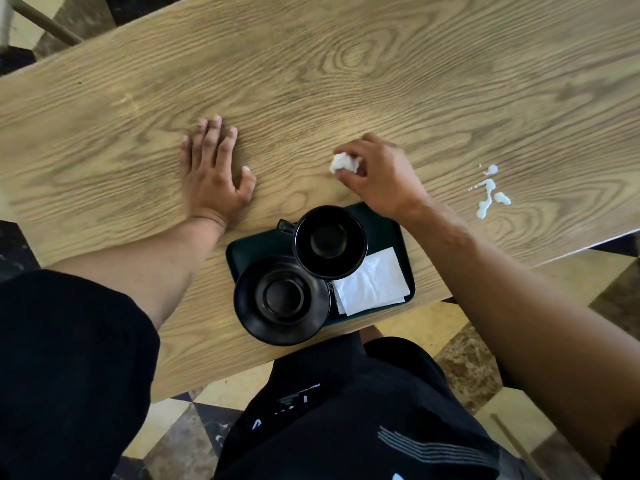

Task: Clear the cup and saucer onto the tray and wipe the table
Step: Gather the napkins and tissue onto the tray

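A black cup (329,241) and a black saucer (281,298) sit on a dark green tray (382,225) at the near edge of the wooden table (311,81). The saucer overhangs the tray's left front corner. My right hand (379,174) grips a crumpled white tissue (343,163) just beyond the tray, on or just above the tabletop. My left hand (213,171) rests flat on the wood, fingers straight, left of the tray. A white liquid spill (490,190) lies on the table to the right of my right hand.
Folded white napkins (372,282) lie on the tray's right side beside the cup. The table's near edge runs diagonally just below the tray. A tiled floor shows beneath, and a chair leg (45,22) stands at the far left.
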{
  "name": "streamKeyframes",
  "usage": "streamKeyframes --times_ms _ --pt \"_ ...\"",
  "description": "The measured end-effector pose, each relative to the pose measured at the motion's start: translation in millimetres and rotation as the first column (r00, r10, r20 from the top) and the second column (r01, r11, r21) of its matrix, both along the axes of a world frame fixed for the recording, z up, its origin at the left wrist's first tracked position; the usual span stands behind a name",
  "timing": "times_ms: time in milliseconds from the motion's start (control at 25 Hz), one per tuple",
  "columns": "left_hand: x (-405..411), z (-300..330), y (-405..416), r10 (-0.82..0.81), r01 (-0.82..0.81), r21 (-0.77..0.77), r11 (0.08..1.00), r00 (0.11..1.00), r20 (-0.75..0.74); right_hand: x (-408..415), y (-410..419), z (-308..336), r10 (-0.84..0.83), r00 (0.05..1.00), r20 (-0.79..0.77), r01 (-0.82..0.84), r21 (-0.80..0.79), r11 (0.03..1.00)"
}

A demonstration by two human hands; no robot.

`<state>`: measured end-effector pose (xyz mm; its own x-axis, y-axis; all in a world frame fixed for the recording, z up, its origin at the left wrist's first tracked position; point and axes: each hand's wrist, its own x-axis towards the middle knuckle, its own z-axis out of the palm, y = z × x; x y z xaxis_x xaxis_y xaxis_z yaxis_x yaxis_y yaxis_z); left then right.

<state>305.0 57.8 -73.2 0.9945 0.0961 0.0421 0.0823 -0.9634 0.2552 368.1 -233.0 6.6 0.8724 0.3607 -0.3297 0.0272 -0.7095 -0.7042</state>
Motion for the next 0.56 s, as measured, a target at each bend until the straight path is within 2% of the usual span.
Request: streamKeyframes --times_ms 80,160,360,560 --pt "0 0 0 0.0 0.0 0.008 1.0 1.0 -0.008 -22 -28 9 -0.175 0.985 0.006 0.175 0.03 0.984" --pt "0 1 0 0.004 -0.004 0.012 1.0 1.0 -0.018 -47 -49 16 -0.247 0.969 0.007 0.247 0.025 0.969" --pt "-1 1 -1 0.005 -0.005 0.023 1.0 1.0 -0.028 -94 -66 8 -0.179 0.978 0.105 0.18 0.006 0.984" --pt "-1 1 -2 0.019 -0.018 0.027 0.999 0.999 -0.034 -113 -57 -4 -0.147 0.981 0.129 0.149 -0.012 0.989"
